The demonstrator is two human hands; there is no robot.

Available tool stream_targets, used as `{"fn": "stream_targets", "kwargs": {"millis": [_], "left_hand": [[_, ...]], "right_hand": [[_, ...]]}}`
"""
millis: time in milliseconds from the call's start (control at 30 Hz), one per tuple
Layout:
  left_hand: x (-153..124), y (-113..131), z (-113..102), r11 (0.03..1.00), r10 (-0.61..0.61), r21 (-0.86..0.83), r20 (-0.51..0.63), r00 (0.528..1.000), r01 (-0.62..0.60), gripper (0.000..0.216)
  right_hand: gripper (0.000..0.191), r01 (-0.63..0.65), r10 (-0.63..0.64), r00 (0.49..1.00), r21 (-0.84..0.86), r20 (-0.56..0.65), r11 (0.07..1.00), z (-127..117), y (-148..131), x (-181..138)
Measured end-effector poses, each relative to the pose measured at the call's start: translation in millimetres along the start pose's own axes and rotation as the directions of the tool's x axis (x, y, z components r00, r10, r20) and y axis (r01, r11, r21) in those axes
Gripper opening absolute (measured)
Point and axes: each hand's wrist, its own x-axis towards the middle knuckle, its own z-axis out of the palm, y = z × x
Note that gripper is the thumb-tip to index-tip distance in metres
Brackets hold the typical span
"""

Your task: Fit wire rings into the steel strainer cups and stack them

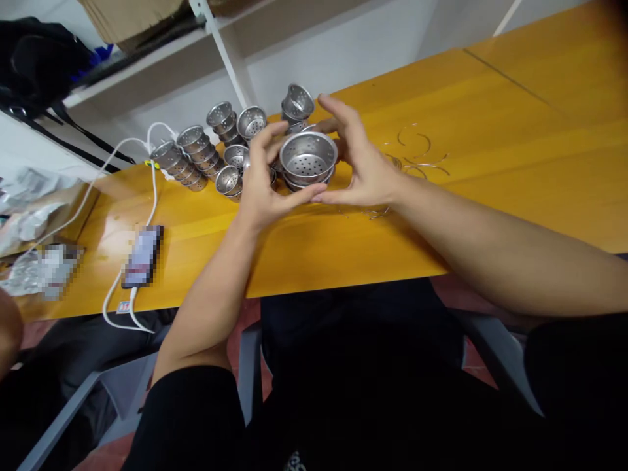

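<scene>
Both my hands hold a small perforated metal strainer cup [307, 157] just above the yellow table [343, 242]. My left hand [265, 180] curls round its left side, thumb and fingers closed on the rim. My right hand [356, 157] wraps its right side, fingers bent over the far edge. Behind the held cup lie several more metal strainer cups [196, 154], some stacked in rows, some loose on their sides. Thin wire rings [417, 154] lie on the table right of my right hand.
A phone [142, 255] on a white cable [147, 196] lies at the table's left. Crumpled plastic wrapping [29, 216] sits at the far left edge. A white shelf frame [226, 52] and a black bag [34, 59] stand behind the table. Another person's arm [8, 330] shows at the left edge.
</scene>
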Motion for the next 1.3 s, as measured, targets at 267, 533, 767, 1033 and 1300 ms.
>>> {"fn": "stream_targets", "kwargs": {"millis": [267, 533, 767, 1033, 1300], "left_hand": [[-9.9, -26.4, 14.9, 0.991, -0.048, -0.122, 0.101, 0.994, 0.061, 0.134], [-15.2, -21.9, 19.2, 0.972, -0.139, -0.167, 0.166, 0.976, 0.167, 0.118], [-14.5, -18.8, 3.8, 0.974, -0.101, -0.179, 0.2, 0.975, 0.138, 0.112], [-14.0, -26.0, 6.2, 0.986, -0.102, -0.121, 0.137, 0.985, 0.118, 0.123], [-13.8, -21.7, 2.4, 0.993, -0.104, -0.041, 0.114, 0.988, 0.109, 0.111]], "right_hand": [[0.083, -0.006, 0.006, 1.0, 0.021, -0.006, 1.0, -2.6, 3.1, 0.3], [0.072, -0.076, 0.084, 0.993, 0.093, -0.088, 0.993, -4.6, -6.3, 5.8], [0.08, -0.165, 0.16, 0.961, -0.004, -0.226, 0.986, -24.6, -22.0, 9.8], [0.026, -0.6, 0.474, 0.798, -0.412, -0.372, 0.686, -52.4, 10.7, 12.4], [0.024, -0.666, 0.614, 0.73, -0.515, -0.3, 0.54, -63.2, 51.7, 10.7]]}}
